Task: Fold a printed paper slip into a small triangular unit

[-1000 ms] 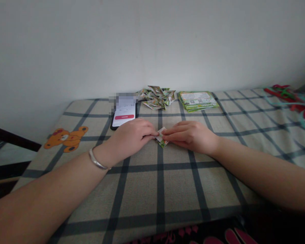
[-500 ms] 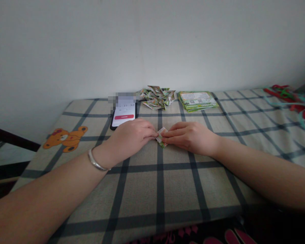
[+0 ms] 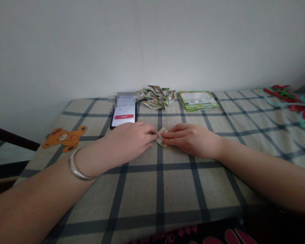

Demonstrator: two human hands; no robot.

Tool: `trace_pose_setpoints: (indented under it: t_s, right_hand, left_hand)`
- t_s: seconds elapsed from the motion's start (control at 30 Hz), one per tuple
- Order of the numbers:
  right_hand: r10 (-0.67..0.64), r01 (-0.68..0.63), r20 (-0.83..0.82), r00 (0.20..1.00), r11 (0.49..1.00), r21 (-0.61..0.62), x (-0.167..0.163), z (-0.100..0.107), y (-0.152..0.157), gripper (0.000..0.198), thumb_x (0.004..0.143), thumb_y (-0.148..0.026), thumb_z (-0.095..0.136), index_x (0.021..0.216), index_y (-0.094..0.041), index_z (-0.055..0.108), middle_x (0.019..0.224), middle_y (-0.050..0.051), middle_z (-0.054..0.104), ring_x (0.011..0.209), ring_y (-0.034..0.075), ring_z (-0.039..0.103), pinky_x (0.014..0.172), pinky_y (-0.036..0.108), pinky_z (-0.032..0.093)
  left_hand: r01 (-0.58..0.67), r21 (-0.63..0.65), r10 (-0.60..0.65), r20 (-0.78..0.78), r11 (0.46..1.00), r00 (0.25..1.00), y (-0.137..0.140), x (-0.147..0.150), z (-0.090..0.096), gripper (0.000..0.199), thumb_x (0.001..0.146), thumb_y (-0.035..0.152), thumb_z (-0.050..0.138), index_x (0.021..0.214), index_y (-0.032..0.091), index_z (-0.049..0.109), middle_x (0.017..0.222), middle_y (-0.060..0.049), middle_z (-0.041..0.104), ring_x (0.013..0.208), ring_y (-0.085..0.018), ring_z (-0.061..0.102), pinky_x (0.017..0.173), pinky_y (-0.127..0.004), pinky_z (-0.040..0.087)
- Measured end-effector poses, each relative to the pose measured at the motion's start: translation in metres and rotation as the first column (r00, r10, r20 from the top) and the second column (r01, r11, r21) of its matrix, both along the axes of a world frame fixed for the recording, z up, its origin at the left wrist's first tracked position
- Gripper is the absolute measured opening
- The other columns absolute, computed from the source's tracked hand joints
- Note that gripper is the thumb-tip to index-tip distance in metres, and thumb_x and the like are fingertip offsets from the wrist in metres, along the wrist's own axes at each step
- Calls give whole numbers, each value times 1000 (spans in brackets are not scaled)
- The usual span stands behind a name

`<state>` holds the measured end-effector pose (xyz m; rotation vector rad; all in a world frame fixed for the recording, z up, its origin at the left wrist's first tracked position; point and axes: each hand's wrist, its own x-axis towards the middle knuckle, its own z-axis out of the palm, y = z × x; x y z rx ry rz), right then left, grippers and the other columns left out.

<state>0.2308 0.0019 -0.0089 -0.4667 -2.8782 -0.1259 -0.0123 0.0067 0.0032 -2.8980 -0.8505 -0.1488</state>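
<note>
A small folded piece of printed paper (image 3: 162, 138), green and white, lies on the checked cloth between my two hands. My left hand (image 3: 134, 137) has its fingers closed at the paper's left corner. My right hand (image 3: 190, 137) grips the right side, its fingers pressed together over the edge. Thumbs and undersides of both hands are mostly hidden. Behind the hands is a pile of folded paper pieces (image 3: 156, 96) with pointed corners. To its right sits a stack of green printed leaflets (image 3: 198, 101).
A phone (image 3: 124, 113) with a lit screen lies just beyond my left hand. An orange bear picture (image 3: 65, 138) is on the cloth at left. Red, green and teal ribbons (image 3: 289, 100) lie at the far right. A pale wall rises behind the table.
My left hand has shifted slightly and its fingers have spread a little at the paper's corner. The silver bangle has slid down the forearm. My right hand is slightly lower; the paper has stayed put.
</note>
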Motion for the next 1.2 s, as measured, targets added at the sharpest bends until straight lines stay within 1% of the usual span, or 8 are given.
trace_pose_setpoints:
  t_s: [0.17,0.27,0.4,0.53,0.7,0.87,1.0,1.2]
  right_hand:
    - [-17,16,-24,1000,999,-38,2,1,0,30,98,-19,43,116,-13,66,129,9,64,118,19,60,104,36,49]
    - [-8,5,-38,999,997,-71,3,1,1,28,96,-17,47,117,-13,66,129,9,64,118,19,60,104,36,48]
    - [-9,-5,-100,995,989,-148,4,1,4,29,92,-15,51,118,-15,65,126,8,66,114,18,61,102,36,49]
    - [-3,-19,-121,993,984,-178,4,1,6,30,89,-12,54,117,-16,66,127,7,66,114,19,61,101,36,49]
    - [-19,0,-129,991,989,-146,4,0,5,29,91,-15,52,116,-16,67,124,7,67,115,18,62,101,34,49]
    - [-83,64,-132,988,988,-140,7,-2,3,29,89,-13,53,113,-18,69,122,4,69,113,18,63,96,31,53]
    - [-96,83,-115,989,990,-110,8,-1,2,27,92,-15,50,109,-16,70,116,6,70,107,17,65,93,30,53]
    - [-106,106,3,994,994,-10,6,4,-1,25,95,-22,48,106,-18,70,102,8,71,97,20,65,80,33,54]
  left_hand:
    - [28,-8,-28,-5,1000,1000,-6,2,2,28,94,21,45,109,17,69,109,-9,71,98,-21,66,89,-35,53]
    - [19,83,-16,-33,996,999,-9,0,-3,28,93,19,46,109,14,68,112,-12,69,99,-24,66,86,-39,55]
    - [113,165,-109,-36,980,993,-12,3,-8,26,91,18,47,102,8,69,112,-16,68,105,-27,64,90,-41,55]
    - [72,207,-81,36,976,996,-9,9,-11,28,91,20,47,106,6,66,115,-17,67,105,-27,64,92,-42,55]
    - [74,173,-90,87,982,992,-5,8,-15,32,91,22,48,115,6,63,127,-16,62,119,-26,59,103,-41,49]
    - [49,129,-57,60,990,997,-7,7,-13,38,86,28,59,118,7,61,130,-16,60,123,-28,56,104,-42,48]
    - [63,141,-72,53,988,996,-3,7,-10,37,92,27,52,123,8,59,129,-15,62,121,-25,57,101,-40,50]
    - [132,132,-139,47,982,989,5,1,-7,27,95,20,45,108,14,67,114,-9,69,118,-22,58,102,-39,48]
